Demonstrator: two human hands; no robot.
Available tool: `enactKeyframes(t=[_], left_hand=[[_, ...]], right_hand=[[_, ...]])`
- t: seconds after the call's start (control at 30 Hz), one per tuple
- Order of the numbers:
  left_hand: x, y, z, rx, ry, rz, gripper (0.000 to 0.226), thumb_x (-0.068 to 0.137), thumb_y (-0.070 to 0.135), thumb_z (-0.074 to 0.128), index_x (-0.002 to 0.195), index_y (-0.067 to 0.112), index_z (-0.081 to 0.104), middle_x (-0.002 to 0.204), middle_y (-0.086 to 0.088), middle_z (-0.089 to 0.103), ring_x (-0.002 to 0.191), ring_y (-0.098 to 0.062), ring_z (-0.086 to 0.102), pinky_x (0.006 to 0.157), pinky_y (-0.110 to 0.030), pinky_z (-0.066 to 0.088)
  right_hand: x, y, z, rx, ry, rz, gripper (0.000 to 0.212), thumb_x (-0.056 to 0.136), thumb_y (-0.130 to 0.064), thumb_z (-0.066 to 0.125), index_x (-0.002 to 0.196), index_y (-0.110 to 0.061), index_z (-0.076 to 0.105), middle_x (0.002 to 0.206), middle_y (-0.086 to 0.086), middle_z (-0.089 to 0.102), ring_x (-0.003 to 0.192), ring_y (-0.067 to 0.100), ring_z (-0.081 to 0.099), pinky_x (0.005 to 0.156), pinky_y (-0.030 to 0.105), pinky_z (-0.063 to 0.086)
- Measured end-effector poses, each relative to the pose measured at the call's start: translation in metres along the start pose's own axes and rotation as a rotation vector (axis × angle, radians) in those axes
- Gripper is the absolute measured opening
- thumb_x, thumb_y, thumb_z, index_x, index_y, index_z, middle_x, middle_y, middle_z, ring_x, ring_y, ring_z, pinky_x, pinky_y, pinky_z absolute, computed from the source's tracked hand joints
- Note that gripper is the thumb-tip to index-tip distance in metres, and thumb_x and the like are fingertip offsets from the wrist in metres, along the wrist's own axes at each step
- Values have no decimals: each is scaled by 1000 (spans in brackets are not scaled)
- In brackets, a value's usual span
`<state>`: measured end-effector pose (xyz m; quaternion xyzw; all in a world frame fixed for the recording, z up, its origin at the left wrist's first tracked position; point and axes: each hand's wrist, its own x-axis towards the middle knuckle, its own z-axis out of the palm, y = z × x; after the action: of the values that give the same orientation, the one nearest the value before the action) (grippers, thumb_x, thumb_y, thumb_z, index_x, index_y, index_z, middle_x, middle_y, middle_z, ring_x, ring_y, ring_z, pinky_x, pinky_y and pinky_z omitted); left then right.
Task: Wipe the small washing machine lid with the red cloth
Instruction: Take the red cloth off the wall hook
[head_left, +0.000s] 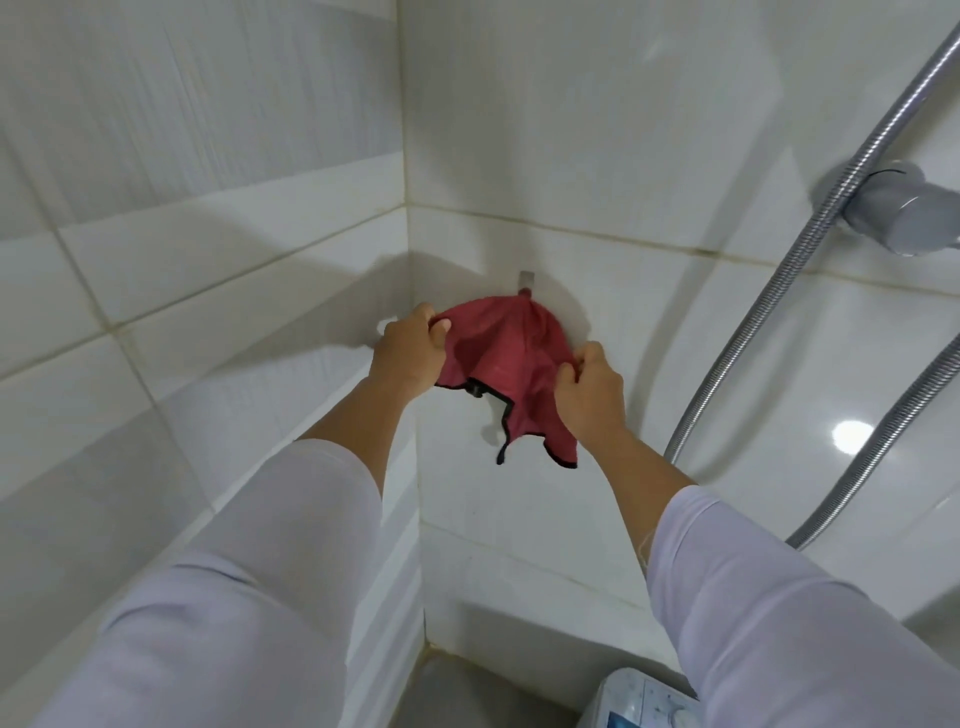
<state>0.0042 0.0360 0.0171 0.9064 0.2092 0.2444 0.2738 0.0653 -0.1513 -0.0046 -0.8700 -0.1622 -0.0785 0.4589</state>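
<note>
— What are the fingers doing?

— On my feed, the left hand (410, 353) has its fingers curled over the upper left edge of the red cloth (506, 364), thumb pressed on top, pinching the fabric. The right hand (589, 387) is clenched on the cloth's right edge in the same way, fingers bunched into the material.

— And the cloth itself?

— Spread between the two hands, against the white tiled wall (597, 130) near the corner. Its top gathers to a point at a small metal hook (525, 283) on the wall. I can't tell whether it hangs from the hook or only touches it. The lower edge has dark trim and droops in two tails below the right hand.

— Arms?

— Both reach forward and up in pale sleeves (779, 613) pushed back from the wrists, the forearms bare.

— Where's the washer?

— I see only a corner of the small washing machine (639, 701) at the bottom of my view, under the right sleeve, white with a blue panel. It is well apart from the cloth. The lid itself I can't make out.

— Anything else nearby?

— A ribbed metal shower hose (810, 249) curves down the right side, passing a grey wall fitting (904, 213).
</note>
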Motion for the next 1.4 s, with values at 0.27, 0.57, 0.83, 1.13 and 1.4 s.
enactKeyframes(t=[0.27,0.57,0.83,1.13,1.4], left_hand=[[3,19,-35,39,-27,2,29,99,29,41,93,5,56,85,-9,55,80,-24,50,72,-31,37],[-24,63,-54,-217,-207,-74,25,96,31,45,94,11,60,88,-5,58,82,-22,57,69,-27,49],[-79,122,-39,-503,-455,-110,25,98,34,44,80,21,54,93,-5,61,92,-23,59,90,-38,50],[-123,150,-16,-618,-692,-94,62,78,69,55,103,13,64,105,-7,70,103,-23,65,99,-40,49],[-153,188,9,-687,-749,-123,13,91,17,48,92,8,56,83,-10,55,69,-23,52,67,-31,46]], right_hand=[[6,-22,-37,13,2,27,19,93,-14,40,102,-1,50,69,-2,47,74,23,51,65,33,40],[-6,-55,-75,55,-73,147,22,89,-8,43,70,-11,52,62,2,42,56,15,41,51,26,34],[-32,-66,-104,604,-147,454,13,90,-6,51,93,3,61,78,10,60,68,20,60,66,33,56],[-76,-67,-176,780,-260,500,39,90,14,19,119,20,44,119,31,58,113,35,60,99,36,50],[-115,-38,-230,758,-363,454,42,93,16,32,134,11,42,140,23,47,130,31,49,106,30,42]])
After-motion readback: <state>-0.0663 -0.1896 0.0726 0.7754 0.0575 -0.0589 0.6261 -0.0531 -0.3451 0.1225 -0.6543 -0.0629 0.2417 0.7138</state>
